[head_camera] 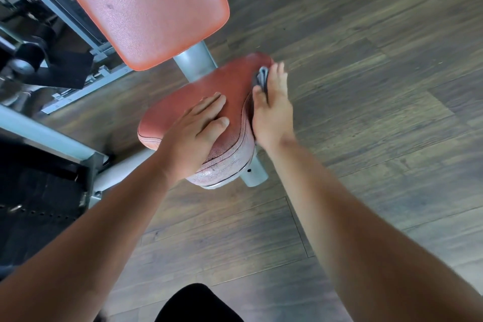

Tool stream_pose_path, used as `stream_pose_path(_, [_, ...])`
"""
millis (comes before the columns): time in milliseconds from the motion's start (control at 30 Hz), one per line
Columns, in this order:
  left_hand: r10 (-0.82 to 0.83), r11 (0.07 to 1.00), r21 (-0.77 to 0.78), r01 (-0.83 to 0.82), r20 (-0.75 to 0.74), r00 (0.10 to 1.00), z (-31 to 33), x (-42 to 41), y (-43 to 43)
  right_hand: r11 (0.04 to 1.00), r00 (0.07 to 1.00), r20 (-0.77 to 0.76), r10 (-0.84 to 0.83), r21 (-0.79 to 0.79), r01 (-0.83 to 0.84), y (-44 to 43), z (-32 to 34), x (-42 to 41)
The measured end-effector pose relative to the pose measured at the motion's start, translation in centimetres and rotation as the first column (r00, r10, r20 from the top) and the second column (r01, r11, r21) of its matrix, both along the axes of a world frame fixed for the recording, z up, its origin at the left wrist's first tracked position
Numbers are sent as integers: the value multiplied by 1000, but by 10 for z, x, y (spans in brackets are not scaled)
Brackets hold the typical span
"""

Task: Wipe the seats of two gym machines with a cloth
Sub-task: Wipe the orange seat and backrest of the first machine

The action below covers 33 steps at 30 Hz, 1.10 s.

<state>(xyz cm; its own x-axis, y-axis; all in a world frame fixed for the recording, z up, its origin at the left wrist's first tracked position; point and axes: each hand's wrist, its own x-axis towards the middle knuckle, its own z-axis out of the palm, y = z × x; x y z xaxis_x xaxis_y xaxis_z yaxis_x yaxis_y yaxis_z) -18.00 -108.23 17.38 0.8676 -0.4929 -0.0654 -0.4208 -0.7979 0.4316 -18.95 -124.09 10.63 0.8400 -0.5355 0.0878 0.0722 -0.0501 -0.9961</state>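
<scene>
Rightward of the flat, empty left hand (193,133), the right hand (271,115) pinches the cloth (262,77) between thumb and fingers (278,73) against the seat's (230,83) far-right edge.

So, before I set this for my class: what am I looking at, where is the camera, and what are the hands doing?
It is one picture, from a camera worn on a person's head, looking down along both bare arms. The left hand lies flat on the red seat of a gym machine, in front of its red backrest. The right hand holds a grey cloth against the seat's right edge. Wooden floor lies underneath.
</scene>
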Motion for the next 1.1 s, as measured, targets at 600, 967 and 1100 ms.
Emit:
stream_pose_path(600, [-7, 999, 37, 7, 19, 1000, -1, 2, 1, 991, 989, -59, 134, 5, -134, 10, 10, -33])
stream_pose_path(967, [5, 1000, 23, -5, 25, 1000, 5, -2, 1, 995, 992, -86, 90, -28, -93, 24, 22, -72])
stream_pose_path(1100, [14, 999, 33, -16, 57, 998, 18, -11, 0, 979, 985, -154, 72, -175, -99, 14, 49, -72])
